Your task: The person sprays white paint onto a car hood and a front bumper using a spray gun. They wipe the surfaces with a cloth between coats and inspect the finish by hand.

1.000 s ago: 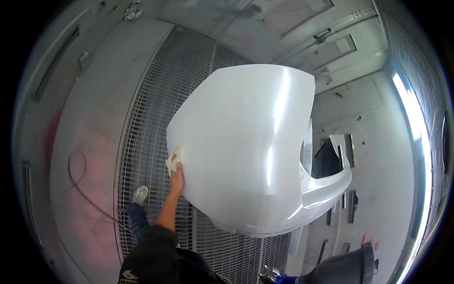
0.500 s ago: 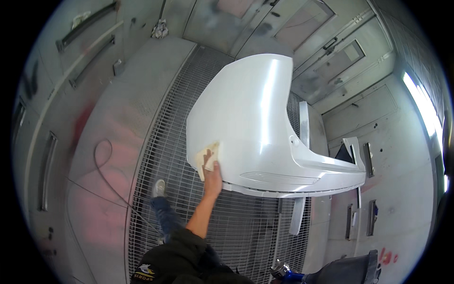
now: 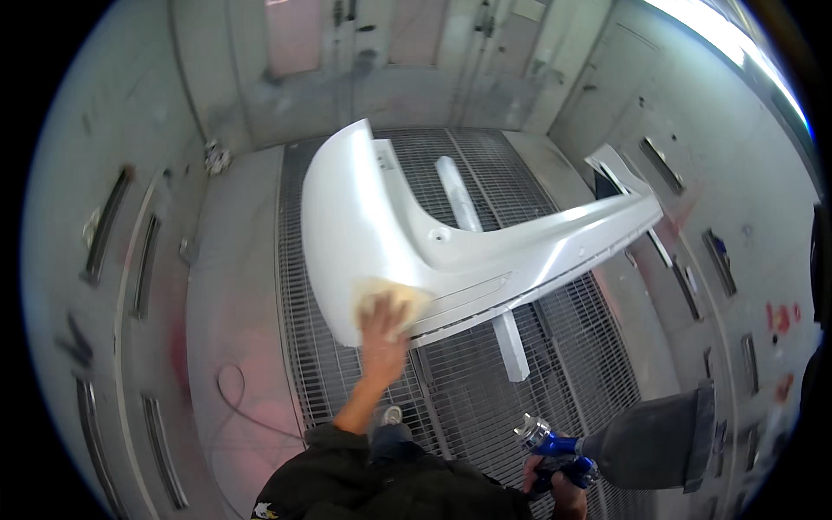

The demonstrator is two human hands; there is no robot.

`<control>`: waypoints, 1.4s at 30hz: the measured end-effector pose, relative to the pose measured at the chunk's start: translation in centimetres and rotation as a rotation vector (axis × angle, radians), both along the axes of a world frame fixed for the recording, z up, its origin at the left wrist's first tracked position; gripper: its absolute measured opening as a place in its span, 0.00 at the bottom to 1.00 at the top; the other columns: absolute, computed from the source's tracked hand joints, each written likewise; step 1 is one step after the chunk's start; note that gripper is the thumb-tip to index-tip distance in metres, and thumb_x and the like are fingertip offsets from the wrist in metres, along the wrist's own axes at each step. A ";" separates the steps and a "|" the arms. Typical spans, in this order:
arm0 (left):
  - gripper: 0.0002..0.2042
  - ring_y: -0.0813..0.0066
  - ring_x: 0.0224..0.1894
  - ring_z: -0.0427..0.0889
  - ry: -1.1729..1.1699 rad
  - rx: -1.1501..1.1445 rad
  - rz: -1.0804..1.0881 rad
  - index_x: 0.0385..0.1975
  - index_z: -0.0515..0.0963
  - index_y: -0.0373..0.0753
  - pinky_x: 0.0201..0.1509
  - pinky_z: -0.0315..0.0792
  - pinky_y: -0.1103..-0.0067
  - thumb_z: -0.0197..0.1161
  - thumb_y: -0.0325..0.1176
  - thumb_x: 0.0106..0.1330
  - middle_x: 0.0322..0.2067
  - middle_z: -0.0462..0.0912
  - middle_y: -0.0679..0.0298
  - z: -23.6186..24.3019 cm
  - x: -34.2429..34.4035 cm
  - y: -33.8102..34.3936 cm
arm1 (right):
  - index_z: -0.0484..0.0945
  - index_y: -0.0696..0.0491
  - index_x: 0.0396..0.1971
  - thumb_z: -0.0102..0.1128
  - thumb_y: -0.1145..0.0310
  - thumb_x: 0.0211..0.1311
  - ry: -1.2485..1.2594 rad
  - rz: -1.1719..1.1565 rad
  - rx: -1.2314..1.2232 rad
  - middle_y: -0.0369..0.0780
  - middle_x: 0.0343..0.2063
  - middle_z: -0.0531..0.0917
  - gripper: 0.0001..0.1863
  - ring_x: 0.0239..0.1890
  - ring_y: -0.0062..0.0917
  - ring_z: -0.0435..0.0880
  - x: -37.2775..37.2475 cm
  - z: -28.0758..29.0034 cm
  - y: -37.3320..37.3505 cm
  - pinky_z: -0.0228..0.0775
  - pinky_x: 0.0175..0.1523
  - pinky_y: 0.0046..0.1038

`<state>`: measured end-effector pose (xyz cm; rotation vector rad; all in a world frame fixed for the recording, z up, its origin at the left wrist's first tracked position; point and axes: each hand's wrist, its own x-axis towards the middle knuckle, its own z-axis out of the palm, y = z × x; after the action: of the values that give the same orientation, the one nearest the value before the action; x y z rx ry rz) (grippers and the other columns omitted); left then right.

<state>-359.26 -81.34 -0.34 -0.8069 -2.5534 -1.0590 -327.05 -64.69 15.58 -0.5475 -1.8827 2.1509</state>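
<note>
A glossy white car bumper (image 3: pixel 342 234) lies ahead of me, its rounded corner to the left and its long side running off to the right. My left hand (image 3: pixel 384 322) presses a yellowish cloth (image 3: pixel 407 299) flat against the painted surface near the lower corner; hand and cloth are smeared by motion. At the lower right, my right hand (image 3: pixel 563 494) grips a spray gun (image 3: pixel 555 446) by its blue handle. The gun's silver front end points left, and a large dark grey cup (image 3: pixel 650 442) is joined to it. The gun stays apart from the bumper.
Pale support bars (image 3: pixel 511 345) show beneath the bumper, over a metal floor grating (image 3: pixel 459 381). A thin hose (image 3: pixel 251 416) loops on the floor at left. Paint-marked grey walls (image 3: pixel 147 104) with handle-like bars surround the area; a bright light strip (image 3: pixel 702 26) is at upper right.
My view has turned, so the bumper appears swung round. My left hand has moved the cloth from the bumper's edge further onto its face. More of the spray gun and my right hand now show.
</note>
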 end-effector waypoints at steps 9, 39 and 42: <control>0.24 0.66 0.72 0.51 0.290 -0.462 -0.497 0.63 0.67 0.49 0.74 0.43 0.57 0.53 0.45 0.67 0.69 0.57 0.68 5.5 -3.9 4.2 | 0.57 0.64 0.63 0.59 0.70 0.57 0.153 -0.121 -0.226 0.51 0.39 0.79 0.35 0.39 0.33 0.81 -0.3 0.9 4.5 0.79 0.34 0.30; 0.23 0.68 0.73 0.47 0.607 -0.624 -0.603 0.65 0.64 0.50 0.76 0.38 0.62 0.46 0.47 0.71 0.70 0.54 0.69 11.1 -3.1 71.7 | 0.60 0.60 0.63 0.57 0.75 0.55 0.046 -0.383 -0.272 0.50 0.38 0.79 0.33 0.40 0.34 0.81 15.5 -2.0 54.7 0.79 0.32 0.31; 0.24 0.69 0.73 0.46 0.614 -0.671 -0.604 0.66 0.63 0.52 0.77 0.37 0.62 0.43 0.49 0.72 0.70 0.53 0.70 10.3 -3.9 78.7 | 0.61 0.60 0.61 0.57 0.74 0.55 0.015 -0.428 -0.265 0.49 0.37 0.79 0.32 0.39 0.34 0.81 15.0 -2.3 60.4 0.80 0.32 0.31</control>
<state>-363.15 -2.60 9.99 -1.8084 -2.1247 0.0355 -312.07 -4.28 13.27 -0.8914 -1.3240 2.1049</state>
